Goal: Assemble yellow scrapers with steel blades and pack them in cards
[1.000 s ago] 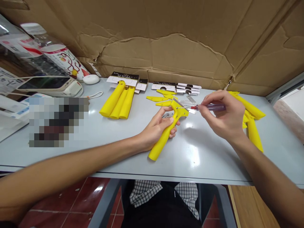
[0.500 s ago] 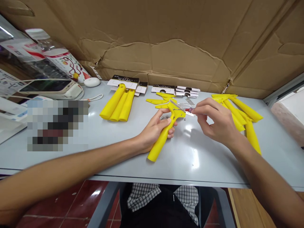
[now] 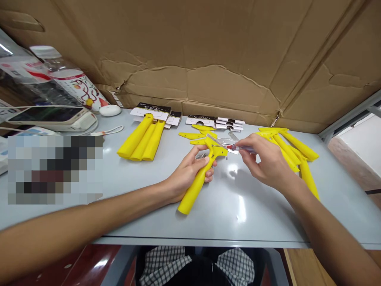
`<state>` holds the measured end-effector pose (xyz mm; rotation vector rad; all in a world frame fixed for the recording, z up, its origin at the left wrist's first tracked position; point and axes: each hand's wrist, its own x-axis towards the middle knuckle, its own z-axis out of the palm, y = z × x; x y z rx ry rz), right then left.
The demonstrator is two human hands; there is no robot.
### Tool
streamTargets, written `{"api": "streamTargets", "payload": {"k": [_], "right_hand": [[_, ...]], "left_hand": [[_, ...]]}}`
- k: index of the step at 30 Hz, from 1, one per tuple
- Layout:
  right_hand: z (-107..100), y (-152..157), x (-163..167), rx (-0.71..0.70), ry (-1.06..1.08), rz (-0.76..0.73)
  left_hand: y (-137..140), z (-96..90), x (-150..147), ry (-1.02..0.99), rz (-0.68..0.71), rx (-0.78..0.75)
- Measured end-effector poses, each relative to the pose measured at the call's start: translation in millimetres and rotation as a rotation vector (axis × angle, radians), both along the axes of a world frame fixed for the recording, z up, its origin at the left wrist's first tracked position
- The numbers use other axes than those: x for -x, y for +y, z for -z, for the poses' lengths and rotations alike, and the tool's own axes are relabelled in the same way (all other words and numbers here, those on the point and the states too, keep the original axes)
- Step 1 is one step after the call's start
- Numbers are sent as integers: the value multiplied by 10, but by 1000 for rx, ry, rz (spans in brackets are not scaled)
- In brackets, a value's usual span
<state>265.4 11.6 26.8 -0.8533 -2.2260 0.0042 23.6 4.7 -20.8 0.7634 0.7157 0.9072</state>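
Note:
My left hand [image 3: 188, 170] is closed around a yellow scraper [image 3: 195, 190], its handle slanting toward me and its wide head pointing away. A screwdriver [image 3: 248, 149] with a clear handle and red collar is pinched in my right hand [image 3: 266, 161]. Its thin shaft reaches left across the scraper's head, with the tip by a screw point there. Small screws [image 3: 202, 155] lie behind my left fingers, partly hidden. Flat yellow pieces [image 3: 190, 136] rest just beyond the head, beside a thin metal blade [image 3: 233, 136].
Several yellow scrapers [image 3: 285, 149] are piled at the right. Yellow handles [image 3: 141, 139] with black-and-white cards [image 3: 153, 110] lie left of centre. More folded cards [image 3: 201, 120] sit at the back. A bottle [image 3: 74, 81] and a phone [image 3: 47, 115] stand at the left, before a cardboard wall [image 3: 190, 39].
My right fingers have shifted back along the screwdriver, so more of its clear handle shows. The camera view has tilted slightly; my left hand keeps hold of the scraper.

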Motion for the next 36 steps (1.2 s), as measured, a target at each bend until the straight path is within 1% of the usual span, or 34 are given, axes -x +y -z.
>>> {"api": "streamTargets", "payload": {"k": [4, 6, 8, 11, 13, 16, 18, 20, 22, 24, 26, 29, 31, 36], "right_hand": [[38, 12, -53, -8, -52, 157], [43, 2, -61, -36, -59, 201], [46, -14, -57, -41, -37, 203], [66, -21, -47, 9, -13, 181], [87, -4, -46, 11, -22, 193], [113, 41, -44, -95, -29, 241], [114, 64, -38, -196, -33, 265], [102, 66, -27, -252, -37, 276], [81, 47, -11, -235, -16, 274], [56, 16, 9, -173, 25, 257], [33, -10, 28, -141, 56, 228], [17, -18, 44, -165, 57, 215], [24, -5, 42, -177, 65, 239], [57, 18, 16, -164, 75, 274]], "left_hand": [[-1, -3, -6, -12, 2, 4], [-3, -4, -12, -30, 4, 11], [-3, -3, -17, -43, 2, 11], [3, 3, -21, -43, -9, 7], [14, 11, -20, -51, -20, 12], [26, 29, -16, -76, -15, 17], [23, 40, -14, -83, 0, 0], [12, 46, -13, -79, 14, -24], [2, 46, -13, -73, 23, -45], [-4, 42, -14, -67, 29, -58], [-5, 36, -14, -57, 30, -63], [-4, 27, -13, -41, 19, -57], [-5, 22, -14, -31, 13, -52], [-16, 26, -17, -3, 23, -101]]}}
